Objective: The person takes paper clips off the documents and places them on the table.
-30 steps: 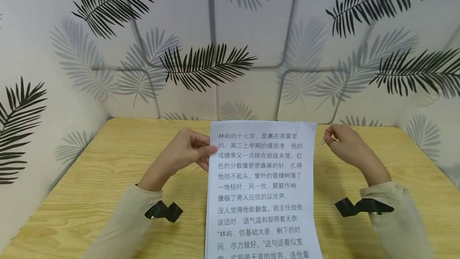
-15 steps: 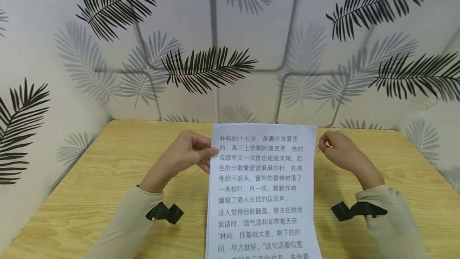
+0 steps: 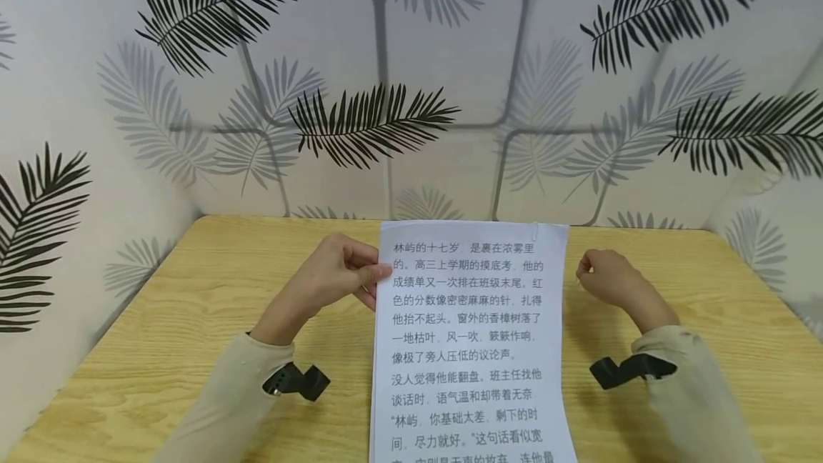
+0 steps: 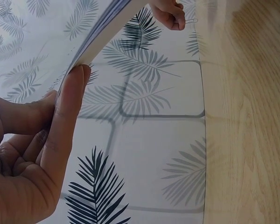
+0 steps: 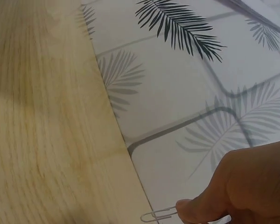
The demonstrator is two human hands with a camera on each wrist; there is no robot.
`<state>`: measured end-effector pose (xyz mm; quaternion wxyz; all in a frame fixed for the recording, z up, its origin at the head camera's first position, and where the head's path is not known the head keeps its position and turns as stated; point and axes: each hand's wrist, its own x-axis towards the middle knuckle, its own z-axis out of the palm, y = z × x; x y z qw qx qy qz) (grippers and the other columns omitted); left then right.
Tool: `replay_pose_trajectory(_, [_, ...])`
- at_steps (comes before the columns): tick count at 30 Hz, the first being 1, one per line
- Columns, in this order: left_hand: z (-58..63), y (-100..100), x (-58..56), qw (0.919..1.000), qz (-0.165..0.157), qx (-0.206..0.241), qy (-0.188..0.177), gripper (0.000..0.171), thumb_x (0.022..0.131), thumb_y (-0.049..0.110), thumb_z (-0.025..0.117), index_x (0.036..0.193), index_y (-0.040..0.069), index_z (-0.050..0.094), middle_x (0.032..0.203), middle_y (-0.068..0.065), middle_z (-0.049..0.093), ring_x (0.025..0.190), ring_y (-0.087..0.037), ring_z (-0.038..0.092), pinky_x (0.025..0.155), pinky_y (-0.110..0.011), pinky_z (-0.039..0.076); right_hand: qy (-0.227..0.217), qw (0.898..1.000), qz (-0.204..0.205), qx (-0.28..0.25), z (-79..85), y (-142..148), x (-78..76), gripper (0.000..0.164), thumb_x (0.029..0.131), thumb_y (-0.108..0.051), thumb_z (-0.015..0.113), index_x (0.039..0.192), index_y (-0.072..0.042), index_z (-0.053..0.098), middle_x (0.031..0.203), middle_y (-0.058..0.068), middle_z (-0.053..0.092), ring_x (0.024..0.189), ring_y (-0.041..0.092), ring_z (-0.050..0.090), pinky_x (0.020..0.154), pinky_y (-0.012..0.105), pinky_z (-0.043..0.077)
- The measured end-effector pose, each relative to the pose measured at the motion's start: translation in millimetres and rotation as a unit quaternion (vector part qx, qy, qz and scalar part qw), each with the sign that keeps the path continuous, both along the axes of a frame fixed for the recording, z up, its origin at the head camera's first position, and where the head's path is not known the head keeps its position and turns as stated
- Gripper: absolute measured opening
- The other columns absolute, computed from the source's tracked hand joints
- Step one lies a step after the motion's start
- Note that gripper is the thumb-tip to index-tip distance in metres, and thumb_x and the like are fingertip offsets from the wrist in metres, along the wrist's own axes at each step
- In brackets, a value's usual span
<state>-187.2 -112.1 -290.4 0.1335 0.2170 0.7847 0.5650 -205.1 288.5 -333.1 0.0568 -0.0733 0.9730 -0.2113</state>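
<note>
My left hand point(image 3: 334, 270) pinches the left edge of an upright stack of printed paper sheets point(image 3: 469, 349), thumb in front and fingers behind. From the side, the left wrist view shows the stack's layered edge point(image 4: 100, 35) between thumb and fingers. A paper clip point(image 3: 534, 231) sits on the top edge near the right corner. My right hand point(image 3: 614, 277), apart from the stack on its right, pinches a wire paper clip point(image 5: 158, 214) between thumb and finger. That clip's looped end sticks out past the fingertips.
A wood-grain table point(image 3: 212, 284) lies under both hands and runs back to a wall point(image 3: 450, 170) patterned with dark and grey leaves. Black wrist cameras are strapped over both sleeves point(image 3: 221, 391).
My right hand has come a little lower and slightly left, still pinching the clip; it dipped closer to the paper edge midway, then drew back. My left hand and the stack stay nearly still.
</note>
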Motion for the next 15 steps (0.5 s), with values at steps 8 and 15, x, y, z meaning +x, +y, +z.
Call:
replay_pose_trajectory(8, [-1.9, -1, -0.1, 1.0000, 0.002, 0.000, 0.001, 0.014, 0.092, -0.002, 0.061, 0.096, -0.012, 0.069, 0.084, -0.020, 0.071, 0.060, -0.026, 0.069, 0.063, -0.047, 0.060, -0.015, 1.000, 0.006, 0.011, -13.0, 4, -3.6, 0.014, 0.091, -0.005, 0.047, 0.086, 0.007, 0.053, 0.080, 0.014, 0.051, 0.072, 0.026, 0.047, 0.059, 0.032, 0.040])
replay_pose_trajectory(15, [-1.4, 2, -1.2, 0.9999, -0.008, 0.014, -0.001, 0.014, 0.092, -0.003, 0.061, 0.096, -0.013, 0.069, 0.085, -0.020, 0.071, 0.061, -0.027, 0.070, 0.060, -0.040, 0.061, -0.029, 0.999, 0.003, 0.024, -15.9, 10, -8.6, 0.015, 0.091, -0.006, 0.047, 0.088, 0.008, 0.054, 0.083, 0.017, 0.054, 0.076, 0.030, 0.049, 0.063, 0.035, 0.043])
